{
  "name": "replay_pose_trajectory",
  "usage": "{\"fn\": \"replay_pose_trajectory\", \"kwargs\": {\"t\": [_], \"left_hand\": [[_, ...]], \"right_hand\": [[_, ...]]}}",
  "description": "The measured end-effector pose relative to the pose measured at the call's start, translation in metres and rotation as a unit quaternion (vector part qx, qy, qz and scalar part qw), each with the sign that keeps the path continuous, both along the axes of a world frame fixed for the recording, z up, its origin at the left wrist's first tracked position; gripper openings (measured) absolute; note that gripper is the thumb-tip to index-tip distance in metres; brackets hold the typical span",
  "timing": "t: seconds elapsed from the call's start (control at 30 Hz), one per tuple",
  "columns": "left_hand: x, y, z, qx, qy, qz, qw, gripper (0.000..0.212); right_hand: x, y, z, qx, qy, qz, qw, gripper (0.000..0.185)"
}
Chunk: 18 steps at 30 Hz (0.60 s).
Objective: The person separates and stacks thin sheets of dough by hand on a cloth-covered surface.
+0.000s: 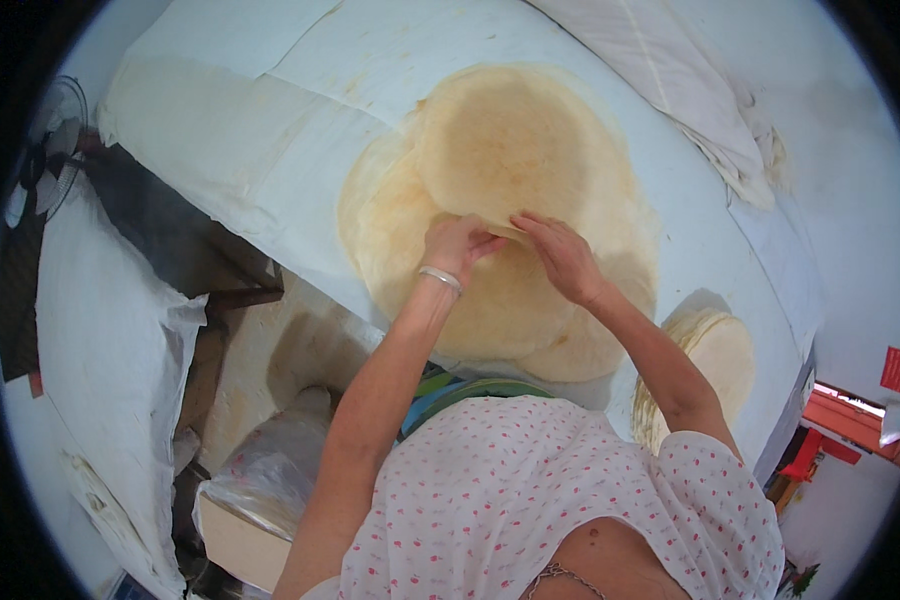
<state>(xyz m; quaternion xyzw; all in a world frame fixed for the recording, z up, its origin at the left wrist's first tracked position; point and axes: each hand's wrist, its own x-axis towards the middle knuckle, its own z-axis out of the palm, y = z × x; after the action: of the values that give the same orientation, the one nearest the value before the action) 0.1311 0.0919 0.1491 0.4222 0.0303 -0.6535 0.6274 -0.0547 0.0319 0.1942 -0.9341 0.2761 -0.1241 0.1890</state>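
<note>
Thin, round, pale-yellow flatbread sheets (495,322) lie overlapping on the white-covered table in front of me. The uppermost sheet (506,142) lies toward the far side of the pile, and its near edge lifts slightly at my hands. My left hand (456,244), with a silver bracelet at the wrist, pinches that edge between thumb and fingers. Close by on the right, my right hand (562,255) has its fingertips on the same edge; its thumb is hidden. Beside my right forearm stands a neat stack of similar round sheets (712,360), partly covered by my arm.
White cloth (217,150) covers the table, whose edge runs diagonally on the left. Bunched white fabric (690,90) lies along the far right side. A fan (56,157) and another covered surface (112,345) are at left. A plastic-wrapped box (255,502) sits low beside me.
</note>
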Motion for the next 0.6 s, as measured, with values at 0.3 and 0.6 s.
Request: {"fn": "replay_pose_trajectory", "kwargs": {"t": [0.3, 0.6], "left_hand": [[0.0, 0.011, 0.025, -0.014, -0.003, 0.03, 0.999, 0.01], [0.034, 0.157, -0.039, 0.113, -0.559, 0.185, 0.8, 0.029]], "right_hand": [[0.01, -0.038, -0.001, 0.074, -0.003, -0.025, 0.997, 0.036], [0.021, -0.048, 0.19, -0.03, -0.117, -0.101, 0.988, 0.025]]}}
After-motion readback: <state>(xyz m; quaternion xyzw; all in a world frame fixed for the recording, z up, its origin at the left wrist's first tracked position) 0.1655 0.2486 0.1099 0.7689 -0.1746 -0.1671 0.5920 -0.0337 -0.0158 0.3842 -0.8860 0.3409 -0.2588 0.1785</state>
